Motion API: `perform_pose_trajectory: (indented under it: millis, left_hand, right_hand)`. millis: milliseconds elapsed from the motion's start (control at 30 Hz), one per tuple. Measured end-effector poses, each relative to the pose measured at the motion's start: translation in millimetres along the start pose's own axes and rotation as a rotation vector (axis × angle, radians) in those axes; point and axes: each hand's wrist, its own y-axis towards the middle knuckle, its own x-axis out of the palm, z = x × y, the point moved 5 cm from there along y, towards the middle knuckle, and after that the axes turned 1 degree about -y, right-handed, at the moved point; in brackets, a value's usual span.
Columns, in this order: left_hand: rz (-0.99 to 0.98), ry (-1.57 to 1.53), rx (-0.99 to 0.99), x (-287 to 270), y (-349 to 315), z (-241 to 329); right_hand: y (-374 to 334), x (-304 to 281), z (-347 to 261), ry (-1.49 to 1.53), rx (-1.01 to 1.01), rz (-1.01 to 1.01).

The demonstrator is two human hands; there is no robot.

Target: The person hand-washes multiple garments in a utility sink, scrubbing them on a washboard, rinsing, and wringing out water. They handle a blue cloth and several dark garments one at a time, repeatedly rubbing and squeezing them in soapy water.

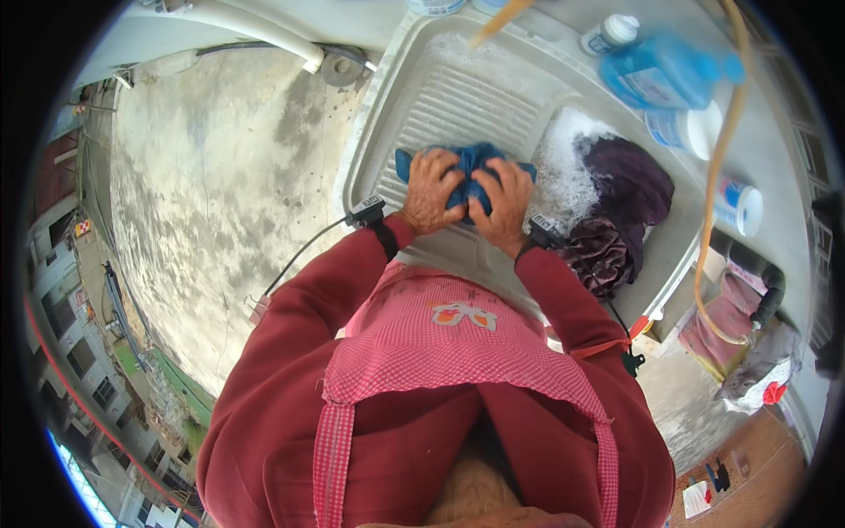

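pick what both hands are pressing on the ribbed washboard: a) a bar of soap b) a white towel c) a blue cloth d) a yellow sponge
c: the left hand and right hand both grip a bunched blue cloth on the ribbed washboard.

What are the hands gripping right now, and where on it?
Both the left hand and right hand clutch the bunched blue cloth at its near side, on the ribbed washboard.

Blue cloth (465, 167) perhaps half hidden.
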Motion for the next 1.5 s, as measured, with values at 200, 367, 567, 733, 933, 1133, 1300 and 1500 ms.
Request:
perform_pose_trajectory:
  millis: [200, 367, 567, 733, 933, 1133, 1300, 1500]
  left_hand:
    - [0.115, 0.267, -0.099, 30, 132, -59]
    - [-0.077, 0.098, -0.259, 28, 101, -49]
    - [-0.037, 0.03, 0.157, 9, 20, 7]
    - [-0.036, 0.292, -0.079, 42, 134, -55]
    - [0.097, 0.127, -0.257, 16, 53, -12]
    - [0.009, -0.023, 0.136, 22, 64, -29]
    - [0.269, 0.385, -0.091, 38, 143, -70]
    - [0.087, -0.079, -0.037, -6, 20, 15]
  right_hand:
    - [112, 41, 99, -0.303, 0.38, 0.052]
    - [81, 26, 78, -0.014, 0.431, -0.118]
    - [-1, 0, 13, -0.08, 0.043, -0.034]
    - [101, 38, 119, -0.259, 0.372, -0.02]
    - [41, 0, 46, 0.074, 0.367, 0.019]
    - [45, 14, 45, -0.055, 0.116, -0.012]
    - [112, 36, 115, -0.458, 0.342, 0.22]
    - [10, -20, -3, 0.016, 0.059, 0.087]
